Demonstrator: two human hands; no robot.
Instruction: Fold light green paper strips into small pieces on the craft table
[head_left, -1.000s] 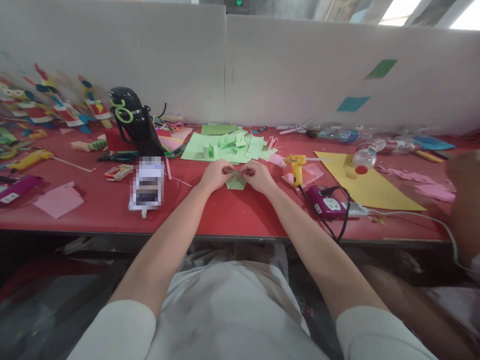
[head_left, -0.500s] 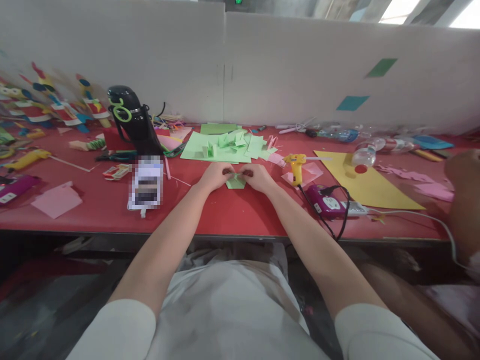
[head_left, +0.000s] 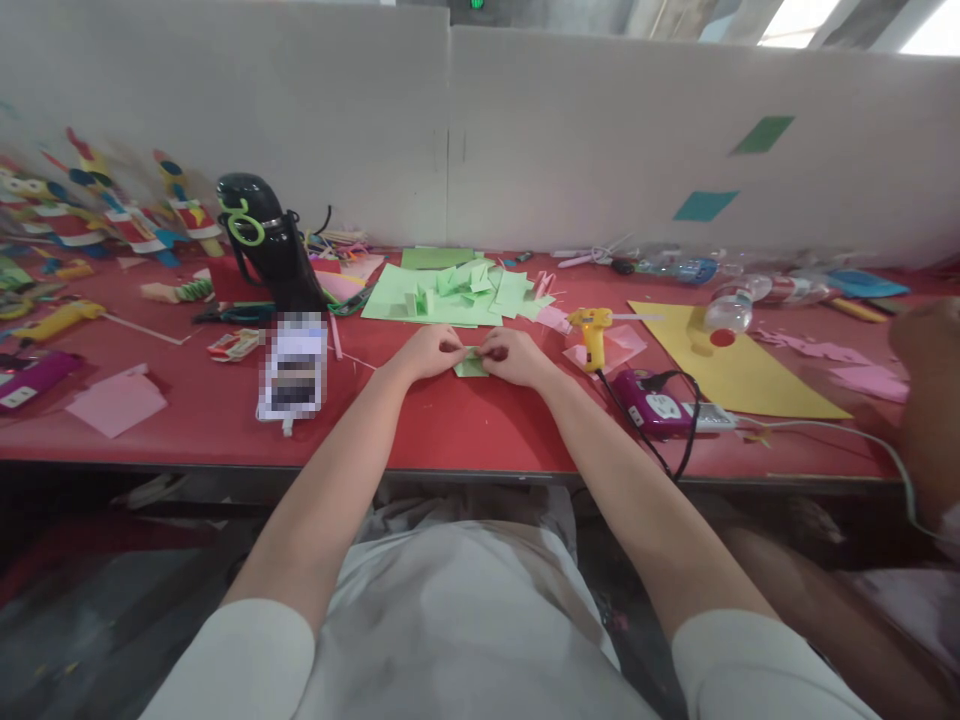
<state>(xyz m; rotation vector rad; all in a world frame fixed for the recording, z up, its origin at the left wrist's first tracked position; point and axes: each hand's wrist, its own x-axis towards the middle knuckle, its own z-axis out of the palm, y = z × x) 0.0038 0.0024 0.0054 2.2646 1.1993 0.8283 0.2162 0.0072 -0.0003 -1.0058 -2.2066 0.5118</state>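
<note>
A small piece of light green paper (head_left: 471,368) lies on the red tabletop between my hands, folded along its far edge. My left hand (head_left: 435,350) pinches its left side, fingers closed. On the right side, my right hand (head_left: 511,354) grips it the same way, thumb and fingertips pressed together. Parts of the paper are hidden beneath my fingertips. Just beyond my hands, several folded green paper pieces (head_left: 471,280) rest on larger light green sheets (head_left: 386,297).
A yellow glue gun (head_left: 592,335) and a purple power strip (head_left: 651,402) with cables stand to the right, by a yellow sheet (head_left: 780,385). Leftward are a phone (head_left: 294,370) and a black bottle (head_left: 270,250). A person's arm (head_left: 930,420) reaches in at far right.
The green paper's far part has been folded down toward me, so less of it shows. My fingertips have shifted slightly along its far edge.
</note>
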